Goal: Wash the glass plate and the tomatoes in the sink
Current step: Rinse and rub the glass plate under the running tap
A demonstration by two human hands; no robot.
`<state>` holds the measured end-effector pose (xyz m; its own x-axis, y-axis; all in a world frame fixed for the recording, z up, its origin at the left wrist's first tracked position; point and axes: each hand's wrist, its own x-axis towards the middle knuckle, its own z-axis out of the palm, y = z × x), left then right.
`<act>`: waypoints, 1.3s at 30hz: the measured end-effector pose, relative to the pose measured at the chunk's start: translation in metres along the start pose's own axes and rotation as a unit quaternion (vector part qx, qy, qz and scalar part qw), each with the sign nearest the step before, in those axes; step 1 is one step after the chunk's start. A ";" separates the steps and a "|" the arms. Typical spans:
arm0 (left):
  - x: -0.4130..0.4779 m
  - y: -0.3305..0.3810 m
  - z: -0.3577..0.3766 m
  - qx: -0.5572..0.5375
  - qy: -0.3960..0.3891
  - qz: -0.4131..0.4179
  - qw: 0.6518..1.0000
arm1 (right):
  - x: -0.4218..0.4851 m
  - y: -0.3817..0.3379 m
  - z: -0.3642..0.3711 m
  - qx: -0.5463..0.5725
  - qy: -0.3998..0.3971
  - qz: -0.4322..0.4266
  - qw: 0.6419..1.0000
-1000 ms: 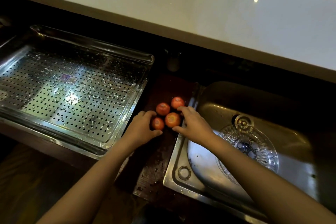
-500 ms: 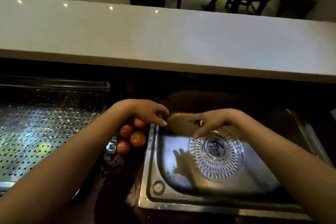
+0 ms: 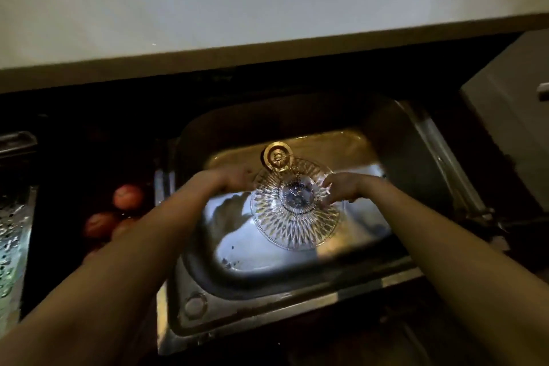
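Inside the stainless steel sink (image 3: 297, 310) the round cut-glass plate (image 3: 294, 217) tilts; right hand (image 3: 341, 187) curls onto its rim, left hand (image 3: 233, 178) grip too blurred to tell. Round red tomatoes (image 3: 127, 196) lie left of the sink, pale glossy countertop (image 3: 267, 9) beyond.

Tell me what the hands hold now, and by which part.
Both hands are at the glass plate in the sink, left hand on its left rim, right hand on its right rim. Blur hides whether the fingers grip it.
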<state>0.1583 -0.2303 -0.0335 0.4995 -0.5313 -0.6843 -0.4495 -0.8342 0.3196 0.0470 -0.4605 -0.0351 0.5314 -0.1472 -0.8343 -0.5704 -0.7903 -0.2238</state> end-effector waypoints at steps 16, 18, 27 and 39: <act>0.106 -0.014 0.104 -0.162 0.105 -0.118 0.974 | 0.099 0.081 0.076 0.056 0.211 0.118 0.969; 0.110 -0.013 0.108 -0.163 0.115 -0.122 0.972 | 0.105 0.082 0.076 0.070 0.202 0.123 0.969; 0.090 -0.014 0.102 -0.294 0.130 -0.109 0.941 | 0.081 0.086 0.067 0.200 0.186 0.091 0.958; 0.005 0.057 0.029 -0.442 0.230 0.061 0.865 | -0.055 0.083 -0.010 0.270 0.228 0.040 0.934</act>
<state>0.1139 -0.2760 -0.0381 0.8212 -0.4568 -0.3420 0.1204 -0.4471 0.8863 -0.0234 -0.5242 -0.0030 0.6144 -0.5292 -0.5851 -0.7876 -0.3680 -0.4942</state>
